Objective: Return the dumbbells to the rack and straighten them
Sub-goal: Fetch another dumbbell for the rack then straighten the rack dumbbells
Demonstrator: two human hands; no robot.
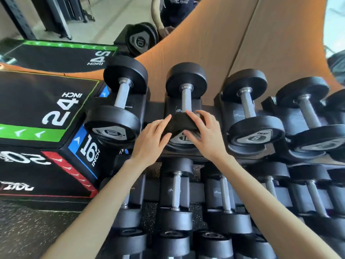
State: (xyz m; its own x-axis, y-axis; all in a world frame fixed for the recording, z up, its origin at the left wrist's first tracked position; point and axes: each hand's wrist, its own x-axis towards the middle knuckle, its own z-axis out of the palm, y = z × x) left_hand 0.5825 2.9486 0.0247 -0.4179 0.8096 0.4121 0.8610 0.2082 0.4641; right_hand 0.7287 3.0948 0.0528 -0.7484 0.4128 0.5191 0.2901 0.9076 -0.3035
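On the top tier of the rack (pixel 155 109), the middle dumbbell (pixel 185 98) lies in its cradle, its knurled steel handle running straight back toward the wooden wall (pixel 214 43) behind the rack. The person stands at the front of the rack with both bare arms stretched out to it. Their left hand (pixel 155 135) and right hand (pixel 203 133) clasp the near head of that dumbbell from either side. The fingers of each hand curl over the top of the black rubber rim, and the thumbs tuck against the labelled end face. On the same tier, just to the left, sits the dumbbell marked 10 (pixel 119 96), angled a little off square. Just to the right rests the dumbbell marked 8 (pixel 250 109), with more beyond it along the rack. One tier down, under the person's forearms, a row of lower dumbbells (pixel 176 193) sits in line. Hard against the rack's left end stands a black plyo box (pixel 37 113) printed with 24, 16 and 20 inch marks.
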